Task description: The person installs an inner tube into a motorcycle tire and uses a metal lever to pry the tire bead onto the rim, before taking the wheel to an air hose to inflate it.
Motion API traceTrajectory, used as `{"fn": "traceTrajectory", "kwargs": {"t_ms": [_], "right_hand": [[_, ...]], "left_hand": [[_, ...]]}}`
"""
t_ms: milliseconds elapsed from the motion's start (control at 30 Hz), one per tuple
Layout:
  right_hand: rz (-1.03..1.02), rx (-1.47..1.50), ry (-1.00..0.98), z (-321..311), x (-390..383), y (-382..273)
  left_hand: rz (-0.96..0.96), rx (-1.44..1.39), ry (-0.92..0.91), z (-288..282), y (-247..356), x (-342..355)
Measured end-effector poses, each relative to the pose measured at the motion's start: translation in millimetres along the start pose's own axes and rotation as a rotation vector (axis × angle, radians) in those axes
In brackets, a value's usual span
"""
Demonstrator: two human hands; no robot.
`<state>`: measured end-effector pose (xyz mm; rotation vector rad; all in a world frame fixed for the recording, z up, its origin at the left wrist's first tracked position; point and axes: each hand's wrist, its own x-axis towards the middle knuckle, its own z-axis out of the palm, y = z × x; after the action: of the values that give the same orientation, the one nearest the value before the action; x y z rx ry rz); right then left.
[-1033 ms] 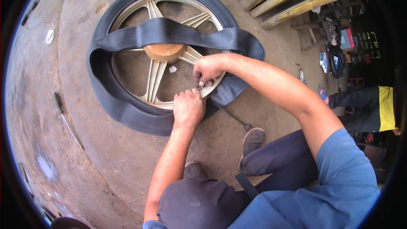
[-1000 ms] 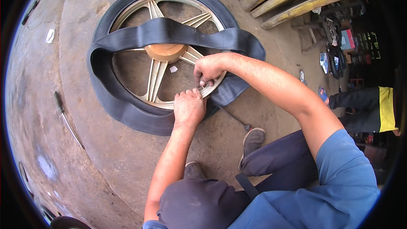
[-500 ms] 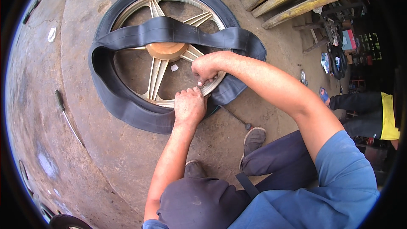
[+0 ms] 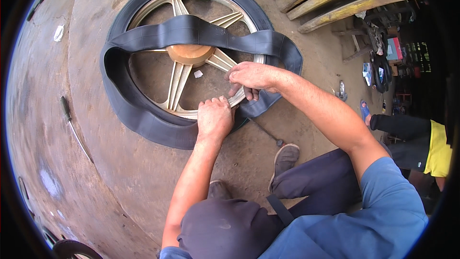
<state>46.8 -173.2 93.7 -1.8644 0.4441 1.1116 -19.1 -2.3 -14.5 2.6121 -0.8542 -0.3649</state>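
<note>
A motorcycle wheel (image 4: 178,86) with pale gold spokes and a brownish hub lies flat on the floor, its black tyre (image 4: 139,1) still visible round the far side. Across it is draped a black inner tube (image 4: 184,29), looping over the hub and along the near rim. My left hand (image 4: 214,117) is closed over the near edge of the rim, fingertips on the metal; its palm and thumb are hidden. Just to its right, my right hand (image 4: 252,76) hovers over or touches the rim, fingers apart and pointing down, nothing visible in them.
A dark metal bar (image 4: 264,132) sticks out from under the wheel towards my shoe (image 4: 286,160). A screwdriver-like tool (image 4: 72,124) lies at left. Wooden benches (image 4: 354,9) stand at the far right, with another person's leg (image 4: 402,124) below them.
My right hand has moved slightly right along the rim, and its fingers have gone from a pinch to apart. My left hand stays on the rim.
</note>
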Motion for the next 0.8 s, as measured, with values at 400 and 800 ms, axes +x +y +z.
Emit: {"fn": "traceTrajectory", "kwargs": {"t_ms": [400,800], "right_hand": [[-0.197,-0.053,0.167,25,-16,2],[0.138,-0.372,0.064,50,12,4]], "left_hand": [[-0.026,0.028,-0.023,-3,-3,-3],[-0.018,-0.040,0.015,4,-2,-5]]}}
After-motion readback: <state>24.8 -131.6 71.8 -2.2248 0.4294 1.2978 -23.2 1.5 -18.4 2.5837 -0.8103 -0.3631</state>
